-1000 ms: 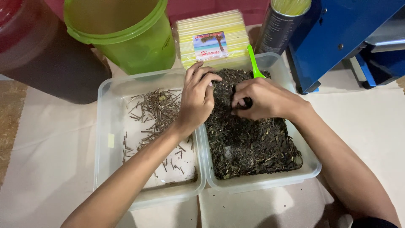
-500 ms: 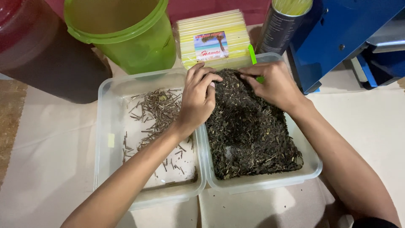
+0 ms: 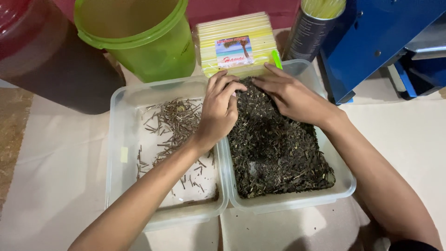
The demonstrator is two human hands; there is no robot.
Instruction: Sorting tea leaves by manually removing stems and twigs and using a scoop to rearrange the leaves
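Curled loosely, the left hand (image 3: 219,110) has its fingers bent down into the far left corner of the dark loose leaves (image 3: 274,144), pinching at them; whether anything sits between the fingertips cannot be told. Its forearm crosses over the left container (image 3: 121,153), a clear plastic tub whose floor carries a thin scatter of pale stems (image 3: 174,123), thickest toward the far side and sparser toward the near edge. Far left of that tub stands a dark reddish-brown bucket (image 3: 46,60), and just beside it a translucent green bucket (image 3: 139,37) with its rim toward the camera. Touching the left tub along one long wall is the right container (image 3: 346,183), also clear plastic, filled nearly wall to wall with the dark leaves and bits of twig. Behind both tubs lies a wrapped pack of yellow drinking straws (image 3: 237,42) with a picture label on top. Next comes the right hand (image 3: 290,95), laid palm down and flat on the far end of the leaves, fingers spread and pointing left toward the other hand, grasping nothing visible. A bright green sliver (image 3: 277,59) shows just past its fingers. Further right stand a dark cylindrical tin (image 3: 309,35) and a blue metal machine (image 3: 376,42)
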